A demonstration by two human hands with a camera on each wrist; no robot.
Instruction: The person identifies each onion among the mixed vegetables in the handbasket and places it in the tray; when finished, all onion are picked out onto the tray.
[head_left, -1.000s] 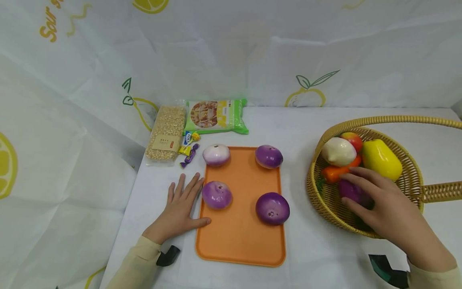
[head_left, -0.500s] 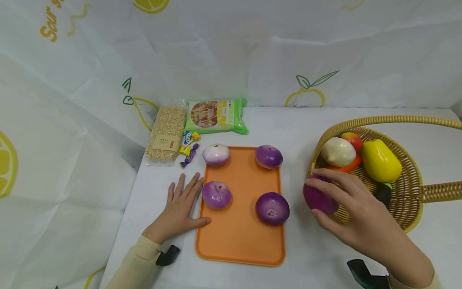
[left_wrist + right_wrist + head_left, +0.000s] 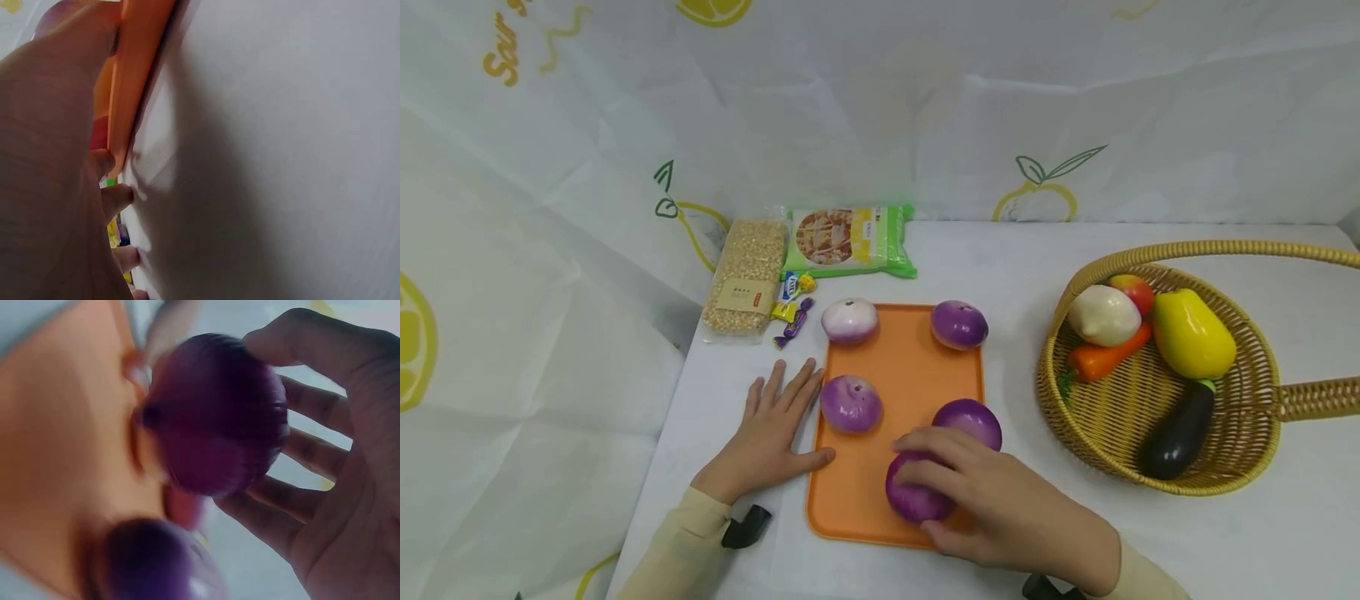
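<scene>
My right hand (image 3: 1011,508) grips a red onion (image 3: 916,492) above the front part of the orange tray (image 3: 842,517). In the right wrist view the thumb and fingers curve round this onion (image 3: 219,419), and the tray lies beyond it. My left hand (image 3: 767,442) is spread flat on the table, its thumb and fingertips at the tray's left edge. A pale onion (image 3: 850,321) and a purple one (image 3: 958,325) sit at the tray's back corners. Nearer me are a light purple onion (image 3: 851,405) and a dark one (image 3: 973,421), partly covered by my right hand.
A wicker basket (image 3: 1075,437) with a tall handle stands at the right, holding an eggplant (image 3: 1180,433), an orange pepper (image 3: 1101,360), a yellow fruit (image 3: 1193,333) and other produce. Packaged grain (image 3: 748,267), a green-edged packet (image 3: 853,242) and wrapped candies (image 3: 793,325) lie back left.
My right hand has lifted the red onion out of the basket and carried it left over the tray. The eggplant in the basket is now uncovered. My left hand has stayed almost still.
</scene>
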